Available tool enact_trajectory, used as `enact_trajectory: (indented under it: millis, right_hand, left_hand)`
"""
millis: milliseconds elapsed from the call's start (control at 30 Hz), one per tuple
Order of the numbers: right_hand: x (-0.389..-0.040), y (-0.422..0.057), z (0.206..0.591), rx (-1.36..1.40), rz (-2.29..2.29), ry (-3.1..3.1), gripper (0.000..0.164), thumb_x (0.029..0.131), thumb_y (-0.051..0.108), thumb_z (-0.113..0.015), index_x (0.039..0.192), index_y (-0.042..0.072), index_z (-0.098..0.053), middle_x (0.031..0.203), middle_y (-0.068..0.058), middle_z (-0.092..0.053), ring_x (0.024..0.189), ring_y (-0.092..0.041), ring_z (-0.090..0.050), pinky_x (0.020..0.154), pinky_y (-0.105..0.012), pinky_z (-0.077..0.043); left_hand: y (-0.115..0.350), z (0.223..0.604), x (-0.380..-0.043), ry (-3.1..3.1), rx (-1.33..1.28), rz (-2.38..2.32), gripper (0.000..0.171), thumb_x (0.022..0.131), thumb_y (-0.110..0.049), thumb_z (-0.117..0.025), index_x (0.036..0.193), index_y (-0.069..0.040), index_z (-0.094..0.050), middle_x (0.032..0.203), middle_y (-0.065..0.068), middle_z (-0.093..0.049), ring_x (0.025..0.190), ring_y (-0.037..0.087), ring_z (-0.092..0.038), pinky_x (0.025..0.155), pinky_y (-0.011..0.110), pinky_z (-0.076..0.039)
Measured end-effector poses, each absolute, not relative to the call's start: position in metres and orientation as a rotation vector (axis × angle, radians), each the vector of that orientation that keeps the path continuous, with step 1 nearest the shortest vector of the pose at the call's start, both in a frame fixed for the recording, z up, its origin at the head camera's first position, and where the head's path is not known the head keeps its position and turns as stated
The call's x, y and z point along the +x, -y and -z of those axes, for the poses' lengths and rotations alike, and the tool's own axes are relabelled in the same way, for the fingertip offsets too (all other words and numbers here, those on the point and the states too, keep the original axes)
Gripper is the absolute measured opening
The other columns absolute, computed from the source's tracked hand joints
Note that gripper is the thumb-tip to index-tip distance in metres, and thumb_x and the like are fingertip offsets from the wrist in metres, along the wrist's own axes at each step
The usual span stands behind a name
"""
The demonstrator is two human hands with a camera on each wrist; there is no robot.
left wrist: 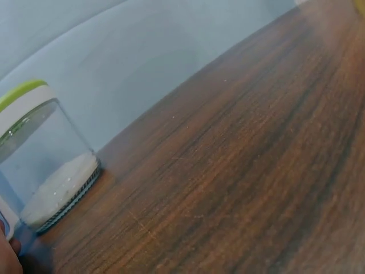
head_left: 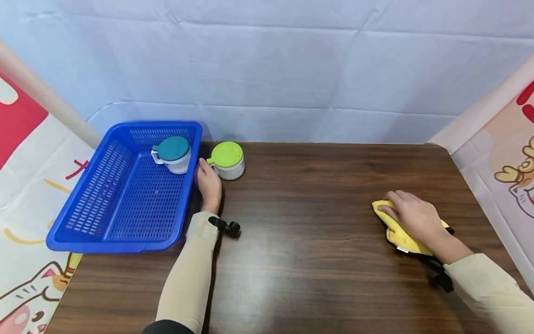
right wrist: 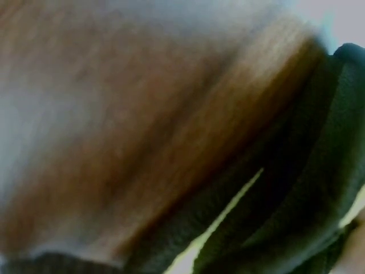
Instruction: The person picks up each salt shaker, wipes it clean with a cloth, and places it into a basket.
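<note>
A glass seasoning jar with a green lid [head_left: 227,155] stands upright on the table, just right of the blue basket; white grains lie in its base [left wrist: 60,191]. My left hand [head_left: 208,185] is between basket and jar, its fingers at the jar's handle; the grip is partly hidden. On the right side of the table, my right hand [head_left: 415,217] grips a yellow cloth [head_left: 406,242] with dark edging, bunched under the palm. The right wrist view is blurred, with dark folds of the cloth [right wrist: 274,188] close up.
The blue plastic basket [head_left: 179,222] stands at the left, holding a second seasoning jar with a teal lid [head_left: 173,149]. Brown wood table [head_left: 308,232] spreads between my hands. A pale cloth backdrop [head_left: 267,69] rises behind the table's far edge, with printed sheets at both sides.
</note>
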State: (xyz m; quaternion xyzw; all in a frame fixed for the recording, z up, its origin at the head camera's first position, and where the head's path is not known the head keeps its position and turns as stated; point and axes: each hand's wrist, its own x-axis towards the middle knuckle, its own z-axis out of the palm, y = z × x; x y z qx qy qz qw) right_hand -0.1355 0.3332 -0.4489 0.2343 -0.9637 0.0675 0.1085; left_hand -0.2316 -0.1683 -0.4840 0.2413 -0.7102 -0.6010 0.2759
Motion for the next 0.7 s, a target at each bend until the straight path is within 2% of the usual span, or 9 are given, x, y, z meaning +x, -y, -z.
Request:
enact_trajectory:
  millis: [200,333,500,700]
  right_hand:
    - [-0.1353,-0.3334,0.4484,0.691,-0.201,2.839,0.023,0.089,0.021,-0.079,0.099,0.01,-0.061,0.079,0.0,-0.058,0.062,-0.014,-0.052,0.047,-0.03,-0.036]
    - [-0.1349,-0.3332,0.4485,0.693,-0.196,2.839,0.024,0.089,0.02,-0.079,0.101,0.009,-0.062,0.08,-0.001,-0.058,0.062,-0.014,-0.052,0.047,-0.029,-0.036]
    - [-0.1346,-0.333,0.4479,0.687,-0.191,2.843,0.023,0.089,0.021,-0.078,0.1,0.009,-0.062,0.08,-0.001,-0.058,0.062,-0.014,-0.052,0.047,-0.029,-0.036]
    - [-0.1347,-0.3328,0.4475,0.685,-0.192,2.84,0.023,0.089,0.021,-0.079,0.101,0.009,-0.062,0.08,-0.001,-0.059,0.063,-0.015,-0.054,0.047,-0.03,-0.037]
  left_hand:
    - [0.1693,0.4864,-0.2314,1.855,0.666,1.7,0.054,0.111,-0.04,-0.037,0.101,0.003,-0.068,0.107,0.018,-0.068,0.105,0.025,-0.059,0.1,0.041,-0.044]
    - [0.1691,0.4866,-0.2306,1.838,0.672,1.726,0.052,0.11,-0.042,-0.038,0.089,-0.004,-0.067,0.095,0.009,-0.068,0.095,0.02,-0.058,0.094,0.037,-0.046]
    - [0.17,0.486,-0.2307,1.847,0.659,1.75,0.048,0.11,-0.042,-0.038,0.078,-0.013,-0.059,0.078,0.0,-0.058,0.083,0.018,-0.052,0.083,0.031,-0.043]
    - [0.1728,0.4851,-0.2293,1.886,0.657,1.801,0.052,0.11,-0.046,-0.034,0.084,-0.011,-0.063,0.088,0.004,-0.063,0.09,0.018,-0.054,0.091,0.033,-0.043]
